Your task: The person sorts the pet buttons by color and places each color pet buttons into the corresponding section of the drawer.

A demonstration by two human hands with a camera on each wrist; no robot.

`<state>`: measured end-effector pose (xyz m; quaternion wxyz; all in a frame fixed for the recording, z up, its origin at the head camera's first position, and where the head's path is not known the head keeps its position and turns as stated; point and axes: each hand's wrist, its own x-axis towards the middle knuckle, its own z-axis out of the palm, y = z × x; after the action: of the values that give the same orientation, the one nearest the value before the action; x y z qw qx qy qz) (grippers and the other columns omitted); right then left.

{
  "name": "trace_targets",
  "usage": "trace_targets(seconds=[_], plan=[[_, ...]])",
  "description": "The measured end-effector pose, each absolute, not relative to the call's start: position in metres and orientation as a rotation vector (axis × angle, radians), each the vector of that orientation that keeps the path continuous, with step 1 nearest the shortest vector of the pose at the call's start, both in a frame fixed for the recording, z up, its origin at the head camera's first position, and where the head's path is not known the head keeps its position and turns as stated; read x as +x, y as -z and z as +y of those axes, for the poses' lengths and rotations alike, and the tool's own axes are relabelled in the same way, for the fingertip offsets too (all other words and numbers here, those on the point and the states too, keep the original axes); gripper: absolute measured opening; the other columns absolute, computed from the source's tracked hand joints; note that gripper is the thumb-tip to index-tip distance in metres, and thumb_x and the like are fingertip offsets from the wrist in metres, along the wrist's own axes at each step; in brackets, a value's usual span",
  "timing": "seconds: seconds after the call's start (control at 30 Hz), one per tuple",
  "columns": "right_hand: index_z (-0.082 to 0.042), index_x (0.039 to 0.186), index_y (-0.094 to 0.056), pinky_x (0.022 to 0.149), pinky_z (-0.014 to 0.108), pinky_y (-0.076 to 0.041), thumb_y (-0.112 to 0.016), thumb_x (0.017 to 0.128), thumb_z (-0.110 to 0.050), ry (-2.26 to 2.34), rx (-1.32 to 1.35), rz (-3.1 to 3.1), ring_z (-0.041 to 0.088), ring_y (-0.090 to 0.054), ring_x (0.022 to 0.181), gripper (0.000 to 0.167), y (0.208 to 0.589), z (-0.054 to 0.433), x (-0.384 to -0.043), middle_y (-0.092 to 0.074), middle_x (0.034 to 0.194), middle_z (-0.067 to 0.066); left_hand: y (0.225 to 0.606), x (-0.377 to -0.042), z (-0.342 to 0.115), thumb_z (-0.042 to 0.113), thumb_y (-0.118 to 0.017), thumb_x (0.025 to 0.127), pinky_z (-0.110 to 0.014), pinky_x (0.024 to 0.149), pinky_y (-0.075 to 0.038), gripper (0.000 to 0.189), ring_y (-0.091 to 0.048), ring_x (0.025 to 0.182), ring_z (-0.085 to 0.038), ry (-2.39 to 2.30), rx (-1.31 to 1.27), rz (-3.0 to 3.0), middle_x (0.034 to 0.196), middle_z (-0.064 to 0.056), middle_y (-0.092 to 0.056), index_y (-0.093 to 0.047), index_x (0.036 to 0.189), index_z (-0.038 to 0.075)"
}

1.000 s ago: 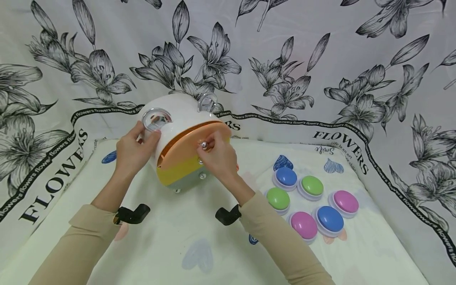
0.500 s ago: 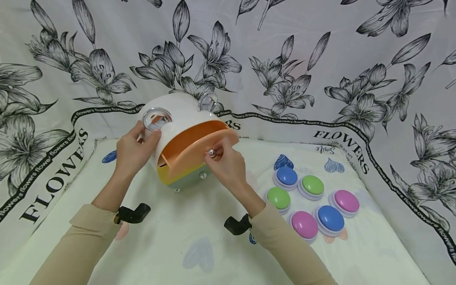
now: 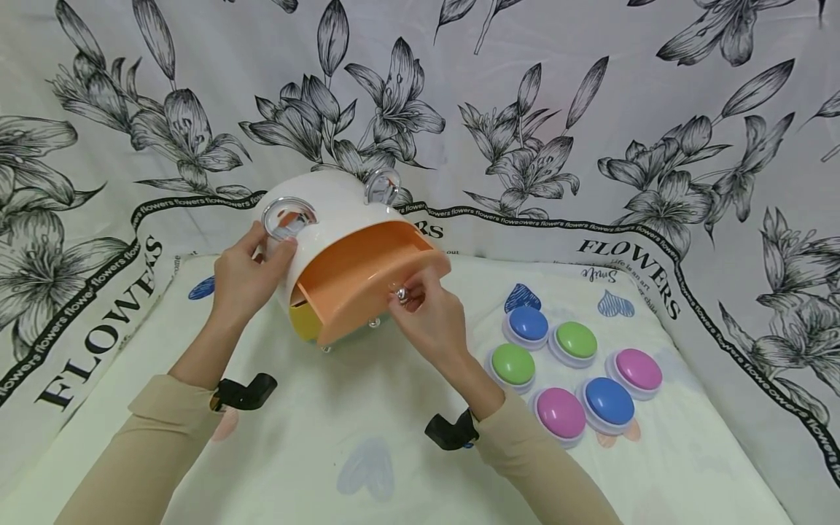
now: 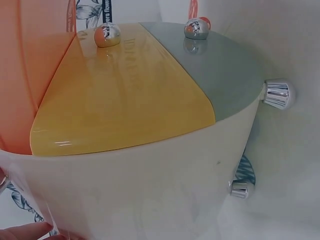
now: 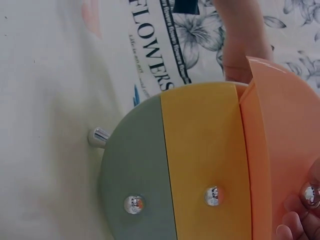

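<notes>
A rounded white drawer box with two clear round ears on top stands tilted back on small silver feet. My left hand holds its left side just under the clear ear. My right hand pinches the silver knob of the orange top drawer, which is pulled well out and shows a bare inside. Under it, the yellow drawer and the grey-green drawer are closed, each with a silver knob. In the left wrist view only a few left fingertips show at the lower corner.
To the right on the pale cloth lie several round push buttons: blue, green and pink, all on white bases. A flower-printed curtain hangs behind the box.
The orange drawer has slid out from nearly closed, as my right hand drew its knob toward me and to the right. The left hand and the box stay in place.
</notes>
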<state>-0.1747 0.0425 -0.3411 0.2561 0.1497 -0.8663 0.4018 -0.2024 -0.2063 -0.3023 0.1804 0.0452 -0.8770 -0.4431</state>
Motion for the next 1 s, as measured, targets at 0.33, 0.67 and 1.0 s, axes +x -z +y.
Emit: trace_targets(seconds=[0.33, 0.67, 1.0], plan=[[-0.011, 0.089, -0.049, 0.056, 0.016, -0.048, -0.069, 0.078, -0.017, -1.103, 0.454, -2.331, 0.006, -0.056, 0.060, 0.023, 0.343, 0.050, -0.164, -0.062, 0.070, -0.001, 0.302, -0.202, -0.205, 0.049, -0.051, 0.087, -0.024, 0.068, -0.052, 0.050, -0.052, 0.101, -0.027, 1.217, 0.131, -2.475, 0.126, -0.012, -0.054, -0.057, 0.116, 0.008], [-0.010, 0.087, -0.049, 0.055, 0.018, -0.048, -0.069, 0.076, -0.015, -1.109, 0.488, -2.295, 0.008, -0.056, 0.059, 0.024, 0.346, 0.056, -0.155, -0.062, 0.068, -0.001, 0.302, -0.202, -0.204, 0.049, -0.049, 0.087, -0.014, 0.048, -0.040, 0.044, -0.046, 0.085, -0.023, 1.197, 0.128, -2.467, 0.100, -0.012, -0.053, -0.051, 0.096, 0.007], [-0.009, 0.089, -0.049, 0.054, 0.016, -0.049, -0.069, 0.078, -0.014, -1.134, 0.511, -2.317, 0.008, -0.055, 0.063, 0.024, 0.350, 0.063, -0.147, -0.061, 0.072, 0.000, 0.300, -0.201, -0.205, 0.051, -0.050, 0.087, -0.029, 0.074, -0.055, 0.049, -0.051, 0.105, -0.028, 1.228, 0.137, -2.483, 0.120, -0.013, -0.055, -0.055, 0.107, 0.007]])
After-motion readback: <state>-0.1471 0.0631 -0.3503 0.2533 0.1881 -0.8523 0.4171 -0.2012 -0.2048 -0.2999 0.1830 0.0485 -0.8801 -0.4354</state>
